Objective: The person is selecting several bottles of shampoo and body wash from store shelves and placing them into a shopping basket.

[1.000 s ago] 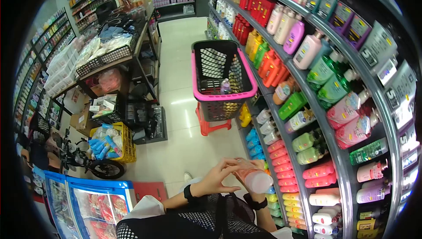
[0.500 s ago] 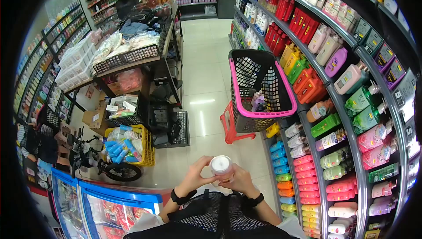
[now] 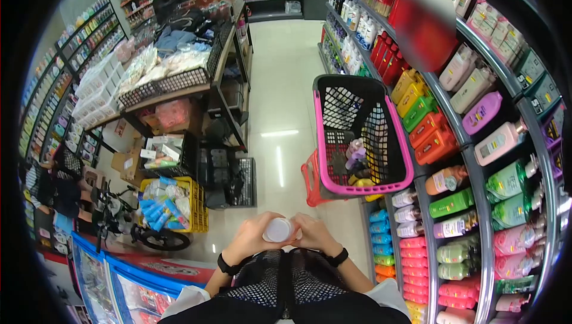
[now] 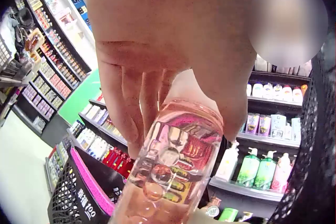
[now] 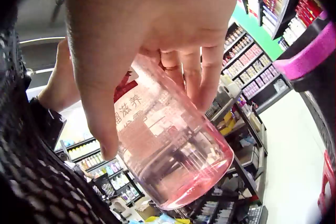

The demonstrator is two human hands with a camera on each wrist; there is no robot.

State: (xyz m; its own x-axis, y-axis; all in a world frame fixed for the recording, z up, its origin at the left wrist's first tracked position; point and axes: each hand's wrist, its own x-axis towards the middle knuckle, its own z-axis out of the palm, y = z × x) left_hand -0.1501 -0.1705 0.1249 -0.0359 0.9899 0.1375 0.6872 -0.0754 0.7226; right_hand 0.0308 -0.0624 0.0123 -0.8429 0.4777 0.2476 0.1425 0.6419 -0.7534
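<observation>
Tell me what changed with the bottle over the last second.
The pink bottle swung leftward and turned: its cap, facing right a second ago, now sits in the left hand. The right hand stays on the bottle; the basket stays on its red stool.

A head camera looks forward and down over an aisle point(image 3: 280, 94); from each wrist, close-up views share one pink bottle point(image 5: 176, 142).

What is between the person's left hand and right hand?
A pinkish see-through bottle, gripped from both sides by the left hand and the right hand; the head view shows it between them.
</observation>
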